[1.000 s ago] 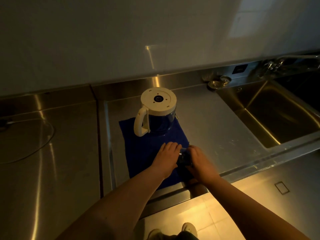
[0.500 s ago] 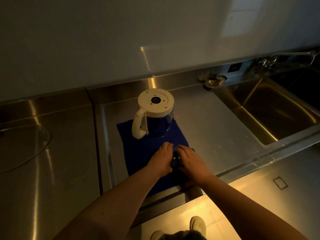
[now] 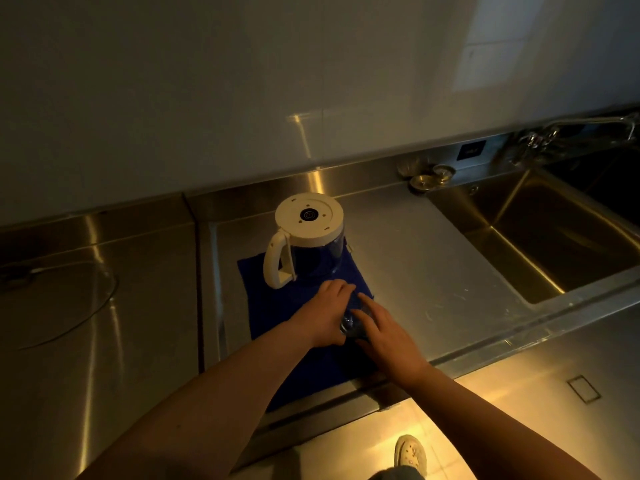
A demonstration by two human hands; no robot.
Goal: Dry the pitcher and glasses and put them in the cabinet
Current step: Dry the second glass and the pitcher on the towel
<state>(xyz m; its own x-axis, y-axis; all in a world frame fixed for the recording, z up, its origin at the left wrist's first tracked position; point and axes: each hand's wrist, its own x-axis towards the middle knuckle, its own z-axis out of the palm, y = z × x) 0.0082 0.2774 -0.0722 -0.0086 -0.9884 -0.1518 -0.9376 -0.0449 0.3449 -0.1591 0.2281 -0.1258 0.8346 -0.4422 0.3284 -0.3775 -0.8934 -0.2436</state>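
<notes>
Since the earlier frames both hands have slid a little farther from the tabletop's front edge, toward the pitcher, and the right hand's fingers have spread flatter over the glass.

One pitcher (image 3: 309, 237) stands on the blue cloth (image 3: 273, 306), its clear body under a cream-white round part on top and its white handle turned to the left. One clear glass (image 3: 351, 322) shows between the two hands, just in front of the pitcher and over the same cloth; most of it is hidden, so whether it stands upright or lies tilted cannot be told. The left hand (image 3: 327, 315) wraps its fingers round the glass from the left side. The right hand (image 3: 384, 336) lies against the glass from the right with its fingers fairly straight, pressing rather than curling.

The cloth lies flat on the steel tabletop (image 3: 433, 271), its near edge reaching the front lip. One sink basin (image 3: 554, 244) is sunk into the tabletop to the right, with one faucet (image 3: 585, 126) above its far rim. Two small round metal pieces (image 3: 431, 176) sit at the basin's far left corner, touching or nearly so. A thin cable (image 3: 86, 313) loops across the steel surface on the left. One pale shoe (image 3: 410, 452) shows on the floor below.
</notes>
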